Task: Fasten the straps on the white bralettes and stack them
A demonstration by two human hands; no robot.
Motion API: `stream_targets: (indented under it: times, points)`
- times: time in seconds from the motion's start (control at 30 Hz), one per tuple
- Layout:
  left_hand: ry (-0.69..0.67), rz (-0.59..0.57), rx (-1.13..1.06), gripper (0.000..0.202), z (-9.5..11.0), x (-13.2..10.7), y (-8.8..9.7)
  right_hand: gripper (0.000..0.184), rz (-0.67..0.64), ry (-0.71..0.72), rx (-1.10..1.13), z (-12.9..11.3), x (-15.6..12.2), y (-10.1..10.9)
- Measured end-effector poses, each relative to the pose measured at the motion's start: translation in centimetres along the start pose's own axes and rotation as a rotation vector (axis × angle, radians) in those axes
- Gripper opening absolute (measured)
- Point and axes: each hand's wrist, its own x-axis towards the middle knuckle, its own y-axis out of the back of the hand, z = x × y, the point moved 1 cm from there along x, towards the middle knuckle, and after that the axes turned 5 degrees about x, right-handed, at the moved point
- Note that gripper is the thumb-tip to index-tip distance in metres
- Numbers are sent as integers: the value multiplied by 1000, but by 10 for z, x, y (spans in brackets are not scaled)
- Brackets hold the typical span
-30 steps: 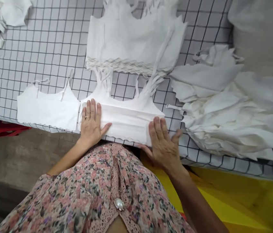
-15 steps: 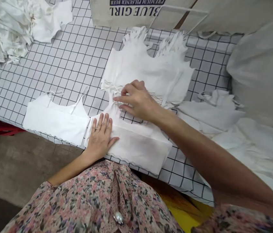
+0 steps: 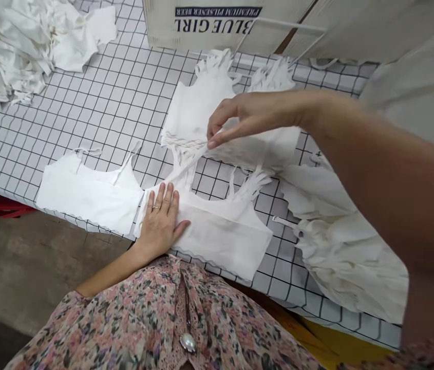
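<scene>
A stack of white strappy tops lies near the table's front edge. My left hand rests flat on its left part, fingers stretched out. Above the stack, my right hand pinches a white shoulder strap and holds it taut, up and to the right. Other straps at the stack's right side lie loose. Left of the stack, a single white strappy top is spread flat. Behind, a further pile of white tops is partly hidden by my right hand and forearm.
A checked cloth covers the table. Crumpled white garments are heaped at the far left, and more white garments lie at the right. A printed cardboard box stands along the back. Something red shows below the left edge.
My right hand has moved up and right, drawing a strap out of the bunch until it is taut. My left hand has stayed in place on the stack.
</scene>
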Motion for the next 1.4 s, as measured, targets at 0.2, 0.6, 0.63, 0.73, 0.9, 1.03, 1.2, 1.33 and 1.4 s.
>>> stream_targets:
  times: [0.2,0.6,0.63,0.73,0.9,1.03,1.2,1.33,1.4]
  points:
    - [-2,16,38,94,-3,0,-5,24,2,-326,77,-15,-27,50]
    - [217,-60,-1401,44,11,34,42,21,585,-57,-144,-66,-84,-34]
    - [316,-125,-1655,41,17,43,47,18,628,-12,-230,-75,-84,-58]
    - [575,-249,-2103,30,28,69,56,27,774,46,-473,-96,-86,-123]
    - [771,-239,-2193,27,30,79,61,22,927,205,-308,-99,-104,-173]
    - [687,-332,-2182,26,28,73,61,14,1008,57,58,-85,-112,-174]
    - [553,-314,-2085,29,26,68,50,30,926,13,532,-84,-92,-185]
    - [524,-188,-1959,45,20,58,47,32,939,-38,935,-89,-81,-189]
    - [540,-136,-1855,44,17,51,47,34,935,-50,1088,-91,-79,-190]
